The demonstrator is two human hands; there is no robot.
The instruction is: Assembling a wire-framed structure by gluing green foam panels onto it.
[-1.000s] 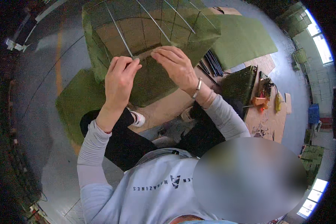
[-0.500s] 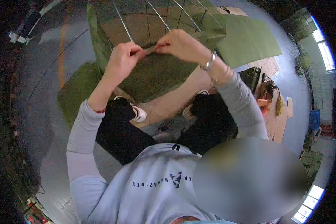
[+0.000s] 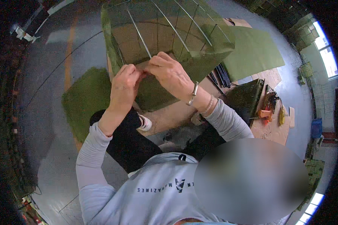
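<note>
A box-like frame of thin metal rods [image 3: 181,39], covered in green mesh fabric [image 3: 154,93], stands in front of my legs. At the near left of its upper rim, my left hand [image 3: 124,85] is closed with thumb and fingers pinched on the fabric's edge. My right hand [image 3: 172,77], with a metal bracelet at the wrist, pinches the same edge close beside it. One rod [image 3: 139,34] ends just above my right fingers. The fingertips nearly meet and hide the exact spot they grip.
Loose green fabric sheets lie to the left [image 3: 87,101] and far right [image 3: 257,50]. Black rods [image 3: 222,76] rest on cardboard at the right. Beyond them are a dark box [image 3: 248,98], an orange tool [image 3: 264,113] and a blue crate [image 3: 316,128].
Both hands have come closer together and lower in view, with the right hand now beside a rod's end. The frame also appears lower and farther right, and the black rods have come into sight.
</note>
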